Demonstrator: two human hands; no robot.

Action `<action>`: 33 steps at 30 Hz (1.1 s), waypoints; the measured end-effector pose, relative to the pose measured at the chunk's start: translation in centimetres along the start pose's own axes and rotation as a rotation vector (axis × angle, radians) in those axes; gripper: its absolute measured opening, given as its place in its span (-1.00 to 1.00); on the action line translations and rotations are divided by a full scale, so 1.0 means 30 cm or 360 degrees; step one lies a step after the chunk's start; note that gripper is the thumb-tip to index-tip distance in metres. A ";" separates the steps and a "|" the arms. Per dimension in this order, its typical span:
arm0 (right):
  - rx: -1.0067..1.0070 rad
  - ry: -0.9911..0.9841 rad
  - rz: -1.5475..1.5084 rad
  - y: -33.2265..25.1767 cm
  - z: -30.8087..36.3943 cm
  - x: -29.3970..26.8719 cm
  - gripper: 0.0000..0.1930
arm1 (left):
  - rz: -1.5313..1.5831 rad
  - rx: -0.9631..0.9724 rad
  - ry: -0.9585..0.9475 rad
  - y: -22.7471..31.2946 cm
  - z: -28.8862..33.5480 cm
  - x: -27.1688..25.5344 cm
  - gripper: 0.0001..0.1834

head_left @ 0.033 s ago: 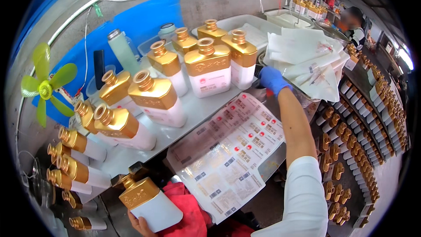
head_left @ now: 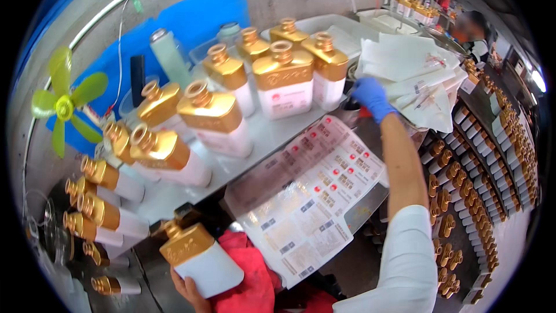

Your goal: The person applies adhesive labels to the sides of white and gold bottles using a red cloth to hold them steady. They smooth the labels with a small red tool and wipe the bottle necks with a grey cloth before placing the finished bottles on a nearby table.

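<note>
A flat white bottle with a gold shoulder and neck (head_left: 205, 266) stands tilted near the lower edge. My left hand (head_left: 188, 291) is wrapped round its lower left side, and a red cloth (head_left: 246, 272) lies against it. My right hand (head_left: 373, 99), in a blue glove, reaches to the far right end of the grey table, fingers curled downward beside a small dark container (head_left: 350, 104). What those fingertips hold, if anything, is hidden. Between my arms lies a sheet of printed transfers (head_left: 301, 232) with red, gold and dark marks.
Several gold-and-white bottles (head_left: 284, 90) stand on the grey table (head_left: 272, 139), more along its left end. White papers (head_left: 405, 75) are heaped beyond my right hand. A green fan (head_left: 63, 106) is at left. Rows of bottles (head_left: 492, 156) fill the right, where another person (head_left: 472, 35) works.
The whole view has shifted slightly. My right hand stays by the dark container, and my left hand still holds the bottle.
</note>
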State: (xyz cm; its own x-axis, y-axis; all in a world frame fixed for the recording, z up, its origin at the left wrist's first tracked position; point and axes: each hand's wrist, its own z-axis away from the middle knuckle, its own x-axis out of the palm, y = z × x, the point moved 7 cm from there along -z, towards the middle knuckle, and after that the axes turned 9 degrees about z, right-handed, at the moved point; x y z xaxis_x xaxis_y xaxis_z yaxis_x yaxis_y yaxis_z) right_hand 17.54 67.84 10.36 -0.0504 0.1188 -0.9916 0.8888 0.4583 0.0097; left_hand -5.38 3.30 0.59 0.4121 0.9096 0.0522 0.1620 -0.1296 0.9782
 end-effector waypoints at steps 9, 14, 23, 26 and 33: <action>0.0004 0.0977 -0.0753 0.182 0.285 -0.449 -0.69 | 0.0039 0.0345 0.0134 0.116 0.018 0.045 -0.45; -0.0120 0.0944 -0.0988 0.169 0.417 -0.531 -0.75 | -0.1000 0.0963 0.0214 0.290 0.123 0.085 -0.47; -0.0282 0.0377 -0.1348 -0.081 0.783 -0.506 -0.77 | -0.1259 0.1183 -0.0927 0.366 0.294 0.507 -0.50; -0.0344 0.0243 -0.1542 -0.158 0.889 -0.503 -0.80 | -0.1505 0.1103 -0.1072 0.316 0.302 0.550 -0.48; -0.0128 0.0152 -0.1394 -0.064 0.777 -0.508 -0.81 | -0.1919 0.1236 -0.1228 0.202 0.309 0.647 -0.46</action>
State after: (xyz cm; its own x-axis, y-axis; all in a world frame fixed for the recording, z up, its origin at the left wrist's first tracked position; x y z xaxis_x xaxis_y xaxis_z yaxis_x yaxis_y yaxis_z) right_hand 27.24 44.61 22.44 -0.7392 -0.2324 -0.6321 0.4786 0.4791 -0.7358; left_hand 11.92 16.50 5.67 0.0060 0.2534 -0.9673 0.9948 0.0972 0.0317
